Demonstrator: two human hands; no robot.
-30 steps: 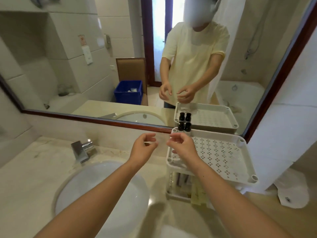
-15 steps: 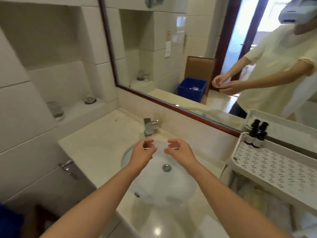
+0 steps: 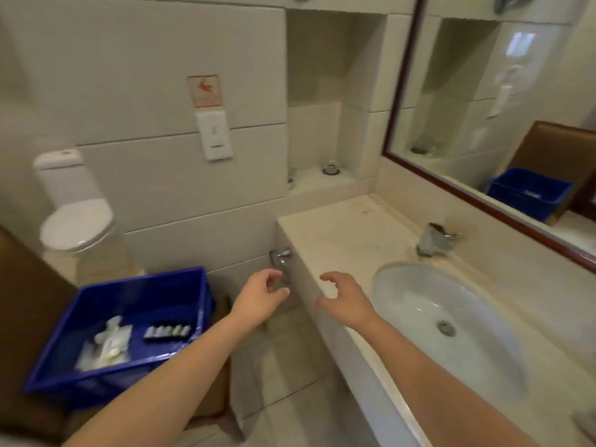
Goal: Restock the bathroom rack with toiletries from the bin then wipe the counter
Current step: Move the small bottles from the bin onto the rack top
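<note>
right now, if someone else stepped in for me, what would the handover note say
Left hand: open, empty, in the air between bin and counter.
Right hand: open, empty, over the counter's front edge.
Blue bin: low on the left, holding a row of small bottles and clear packets.
Rack: out of view.
Left: carry the bin's toiletries to the rack, then wipe the counter; no cloth in sight.

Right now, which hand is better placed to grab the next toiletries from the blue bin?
Left. The left hand hangs open just right of the blue bin, nearest the row of small bottles. The right hand, also empty, is over the counter edge, farther away.
</note>
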